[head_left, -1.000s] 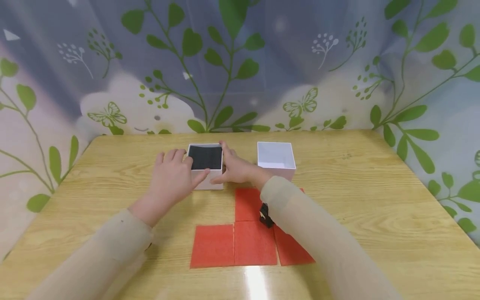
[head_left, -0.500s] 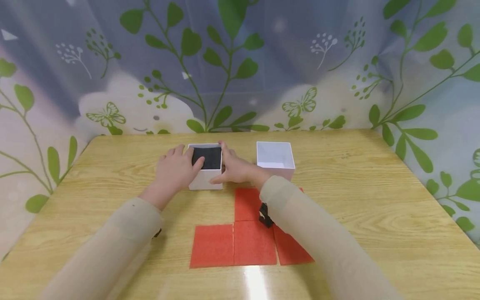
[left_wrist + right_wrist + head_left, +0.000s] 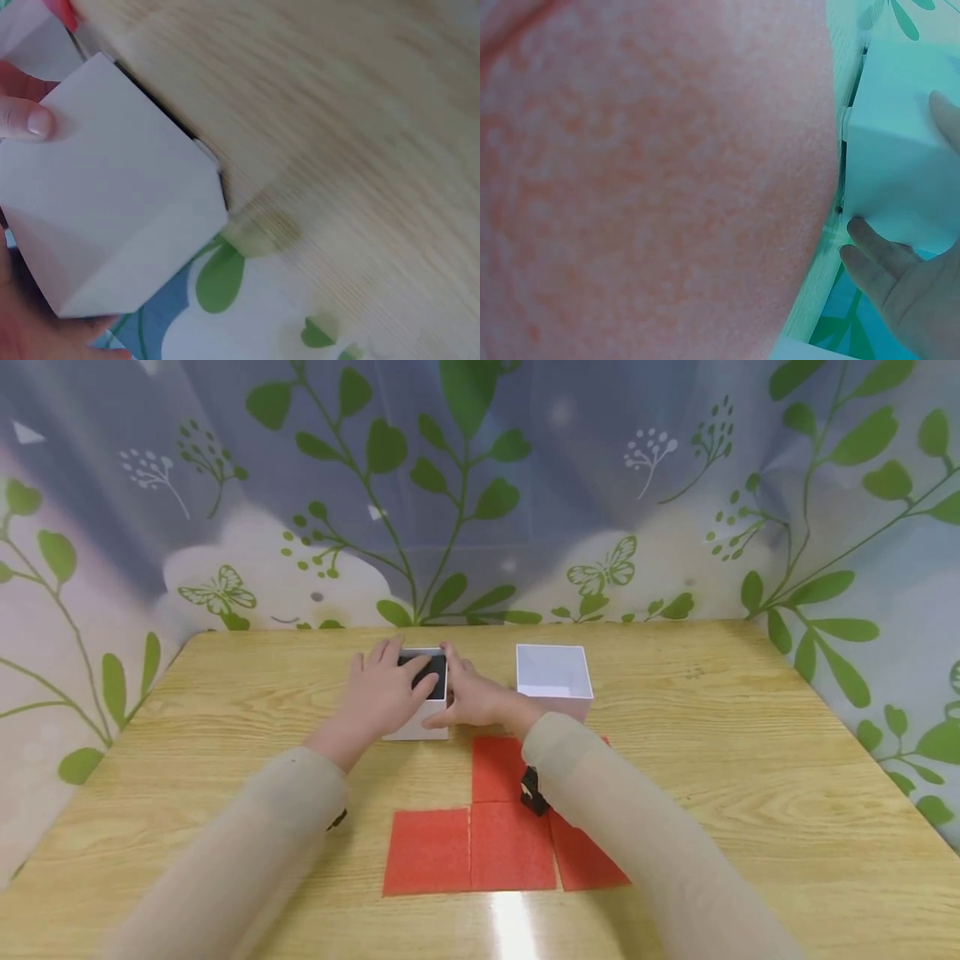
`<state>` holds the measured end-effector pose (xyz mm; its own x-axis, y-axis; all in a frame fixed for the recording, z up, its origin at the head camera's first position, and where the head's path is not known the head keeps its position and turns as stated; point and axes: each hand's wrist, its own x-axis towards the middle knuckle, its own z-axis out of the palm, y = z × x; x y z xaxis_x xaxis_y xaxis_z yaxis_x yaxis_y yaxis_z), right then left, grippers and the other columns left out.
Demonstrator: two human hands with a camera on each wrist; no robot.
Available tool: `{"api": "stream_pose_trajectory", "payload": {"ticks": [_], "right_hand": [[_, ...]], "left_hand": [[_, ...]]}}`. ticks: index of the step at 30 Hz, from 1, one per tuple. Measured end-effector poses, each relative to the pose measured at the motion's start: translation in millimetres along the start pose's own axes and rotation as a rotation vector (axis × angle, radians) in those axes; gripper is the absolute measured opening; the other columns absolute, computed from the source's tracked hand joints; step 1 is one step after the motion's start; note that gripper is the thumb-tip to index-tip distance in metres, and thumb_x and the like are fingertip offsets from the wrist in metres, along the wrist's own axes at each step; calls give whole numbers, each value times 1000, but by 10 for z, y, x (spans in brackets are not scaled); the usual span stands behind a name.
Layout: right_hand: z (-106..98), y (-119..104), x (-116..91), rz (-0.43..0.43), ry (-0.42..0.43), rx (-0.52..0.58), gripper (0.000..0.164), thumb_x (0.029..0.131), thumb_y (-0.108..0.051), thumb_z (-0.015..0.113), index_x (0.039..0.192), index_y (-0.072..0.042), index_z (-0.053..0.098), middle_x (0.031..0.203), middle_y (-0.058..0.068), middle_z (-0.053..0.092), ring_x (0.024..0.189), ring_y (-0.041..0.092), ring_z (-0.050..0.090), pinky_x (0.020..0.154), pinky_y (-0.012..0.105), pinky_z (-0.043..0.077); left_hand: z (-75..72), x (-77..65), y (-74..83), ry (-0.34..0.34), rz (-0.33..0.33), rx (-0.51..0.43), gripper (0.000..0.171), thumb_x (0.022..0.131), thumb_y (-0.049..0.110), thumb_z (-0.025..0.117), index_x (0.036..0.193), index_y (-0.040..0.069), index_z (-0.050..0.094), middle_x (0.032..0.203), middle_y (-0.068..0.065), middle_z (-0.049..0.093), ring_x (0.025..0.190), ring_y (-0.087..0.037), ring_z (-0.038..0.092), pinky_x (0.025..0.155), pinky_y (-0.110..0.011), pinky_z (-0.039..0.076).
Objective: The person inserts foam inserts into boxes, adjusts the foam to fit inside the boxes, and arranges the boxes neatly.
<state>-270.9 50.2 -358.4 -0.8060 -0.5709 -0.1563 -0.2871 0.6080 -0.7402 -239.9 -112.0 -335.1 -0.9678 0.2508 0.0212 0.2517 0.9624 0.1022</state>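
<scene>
At the back of the table, left of centre, stands a white box (image 3: 422,728) with a black, cloth-like piece (image 3: 439,667) inside. My right hand (image 3: 477,697) grips the box's right side, thumb at the front and fingers toward the back. Over the left rim reaches my left hand (image 3: 381,693), its index finger and thumb extended above the black piece and covering part of it. In the left wrist view the pale box (image 3: 112,180) is close, with a thumb on its face; the black piece is hidden there.
A second white box (image 3: 553,700), its top uncovered, stands to the right. Several red square sheets (image 3: 427,852) lie flat in front, partly under my right forearm. Behind the wooden table (image 3: 750,760) hangs a leaf-patterned curtain (image 3: 555,485).
My left hand has shifted rightward from the box's left side, so its fingers now cover more of the black piece. The right hand has stayed on the box.
</scene>
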Motion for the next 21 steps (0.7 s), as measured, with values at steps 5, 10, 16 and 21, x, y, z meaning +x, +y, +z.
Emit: {"api": "stream_pose_trajectory", "payload": {"ticks": [5, 10, 16, 21], "right_hand": [[12, 25, 4, -2, -29, -18, 114, 80, -33, 73, 146, -14, -19, 148, 18, 10, 119, 23, 34, 99, 35, 35], [5, 20, 12, -6, -25, -31, 116, 80, -34, 74, 146, -14, -19, 148, 19, 11, 112, 23, 41, 99, 37, 35], [-6, 20, 9, -31, -9, -21, 113, 78, -30, 76, 147, -12, -13, 140, 20, 21, 110, 25, 40, 94, 35, 39], [-18, 28, 23, -38, -6, -45, 112, 79, -25, 74, 146, -12, -13, 138, 24, 22, 115, 27, 37, 94, 35, 40]], "left_hand": [[11, 52, 76, -33, 48, -49, 50, 100, 42, 30, 144, 20, 39, 152, -20, 14, 138, -38, 10, 105, -63, 8], [10, 63, 89, -28, 56, -66, 52, 99, 43, 26, 144, 20, 39, 152, -18, 13, 139, -38, 9, 105, -63, 4], [54, -55, 71, 62, 126, -46, 48, 99, 41, 31, 136, 19, 51, 151, -17, 20, 137, -36, 15, 105, -63, 6], [79, -202, 82, 189, 221, -20, 41, 96, 33, 38, 119, 16, 66, 143, -16, 36, 132, -33, 28, 103, -62, 14]]}}
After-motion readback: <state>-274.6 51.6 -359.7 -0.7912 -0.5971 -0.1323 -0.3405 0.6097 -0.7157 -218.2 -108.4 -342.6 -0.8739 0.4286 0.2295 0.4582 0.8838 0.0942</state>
